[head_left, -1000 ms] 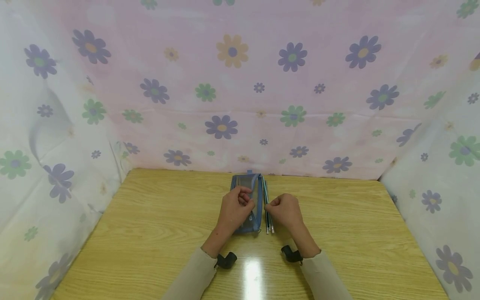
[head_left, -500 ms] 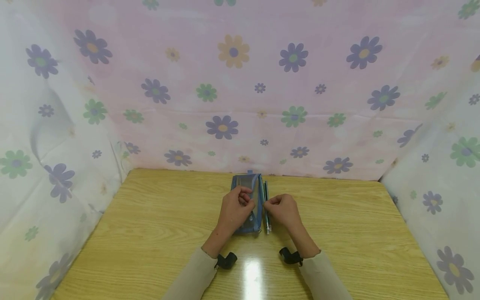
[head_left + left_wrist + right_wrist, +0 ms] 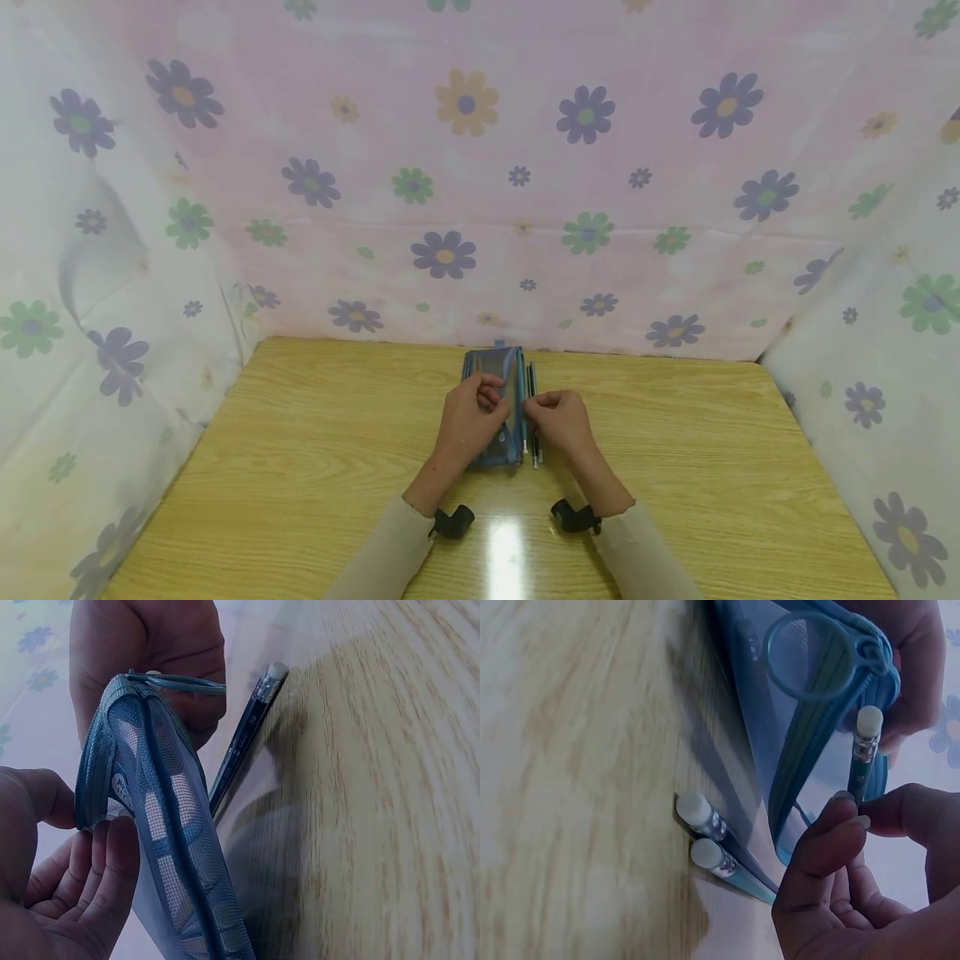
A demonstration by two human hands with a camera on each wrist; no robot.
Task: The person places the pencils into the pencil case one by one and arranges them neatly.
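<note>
A blue mesh zip pencil case [image 3: 491, 363] lies lengthwise on the table, its zipped mouth held apart. My left hand [image 3: 471, 421] pinches the edge of that mouth between thumb and fingers, as the left wrist view shows at the fingertips [image 3: 112, 832]. Just right of the case, my right hand [image 3: 561, 418] pinches a dark green pencil [image 3: 861, 771] between thumb and fingers. Its white eraser end points toward me, and it sits right at the zipped opening. Two more eraser-tipped pencils, one dark [image 3: 697, 811] and one teal [image 3: 739, 879], lie beside the case.
The wooden table [image 3: 315, 467] spreads out on both sides. Flowered cloth [image 3: 517, 200] hangs at the back and both sides, close behind the case. A ring-shaped zip pull [image 3: 769, 660] hangs at the near end of the case.
My right hand has shifted left to the case, bringing one pencil from the others up against the opening. My left hand has stayed in place, still pinching the case.
</note>
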